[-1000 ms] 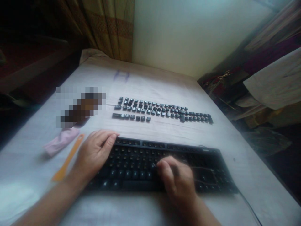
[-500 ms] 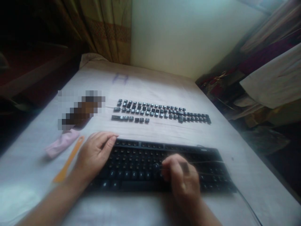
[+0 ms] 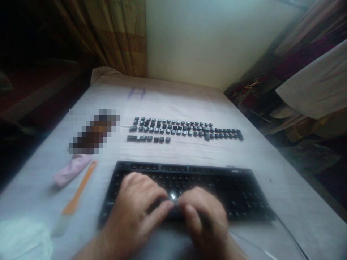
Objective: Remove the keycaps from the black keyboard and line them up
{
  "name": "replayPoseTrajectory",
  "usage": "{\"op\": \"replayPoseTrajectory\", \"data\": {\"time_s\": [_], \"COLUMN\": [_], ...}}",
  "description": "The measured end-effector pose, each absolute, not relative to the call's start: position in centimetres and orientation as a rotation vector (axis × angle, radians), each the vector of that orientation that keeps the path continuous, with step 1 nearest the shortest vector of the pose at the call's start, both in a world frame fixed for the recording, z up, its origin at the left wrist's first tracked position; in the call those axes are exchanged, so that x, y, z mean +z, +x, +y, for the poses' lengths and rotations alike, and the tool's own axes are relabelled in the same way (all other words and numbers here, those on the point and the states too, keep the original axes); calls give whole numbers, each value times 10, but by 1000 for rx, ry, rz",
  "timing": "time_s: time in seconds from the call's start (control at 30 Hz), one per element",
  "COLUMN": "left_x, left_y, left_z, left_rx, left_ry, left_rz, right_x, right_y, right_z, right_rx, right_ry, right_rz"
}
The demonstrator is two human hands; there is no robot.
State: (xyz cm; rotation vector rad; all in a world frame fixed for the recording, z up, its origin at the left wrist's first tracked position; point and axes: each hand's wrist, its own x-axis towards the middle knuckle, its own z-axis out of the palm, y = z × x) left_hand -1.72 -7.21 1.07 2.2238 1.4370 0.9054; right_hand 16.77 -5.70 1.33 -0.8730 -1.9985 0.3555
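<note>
A black keyboard [image 3: 238,195], with many keycaps gone from its upper rows, lies in front of me. Above its lower middle, a small keycap [image 3: 173,196] catches the light between my hands. My left hand [image 3: 141,206] is closed, thumb and forefinger pinching at the keycap. Close against it from the right, my right hand [image 3: 204,213] is curled around a dark-handled tool with thin wires, which looks like a wire keycap puller [image 3: 206,221]. Its working end is hidden by fingers and blur. Behind the keyboard, loose keycaps [image 3: 162,130] lie in rows on the white cloth.
An orange-handled brush [image 3: 82,186] and a pink cloth [image 3: 72,169] lie to the left, near a pixelated object [image 3: 94,131]. A pale round thing [image 3: 24,238] sits at lower left. The keyboard's cable [image 3: 291,234] trails off at right.
My left hand has moved from the keyboard's upper left corner to its lower middle and meets my right hand. A keycap now shows between them. The tool's wires have swung toward me.
</note>
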Motion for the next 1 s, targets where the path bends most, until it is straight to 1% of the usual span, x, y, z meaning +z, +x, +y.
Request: {"op": "replayPoseTrajectory", "data": {"time_s": [0.2,0.37,0.43,0.53,0.63,0.83,1.0], "left_x": [7,8,8,8,10,8,5], "left_y": [-21,-24,-25,-25,-24,-27,-34], "left_z": [-71,-70,-69,-68,-67,-65,-63], "left_rx": [932,983,1007,1018,1028,994,963], "left_ry": [2106,2090,2092,2102,2123,2200,2258], "left_rz": [1462,1461,1457,1458,1436,1362,1416], "right_x": [3,5,9,12,11,0,14], "right_y": [168,173,175,174,172,174,180], "right_z": [-56,-47,-44,-42,-41,-39,-23], "right_rx": [296,195,224,275,244,312,355], "right_ry": [-858,-1013,-1003,-869,-776,-735,-805], "right_rz": [-1984,-1984,-1993,-2124,-2226,-2256,-2264]}}
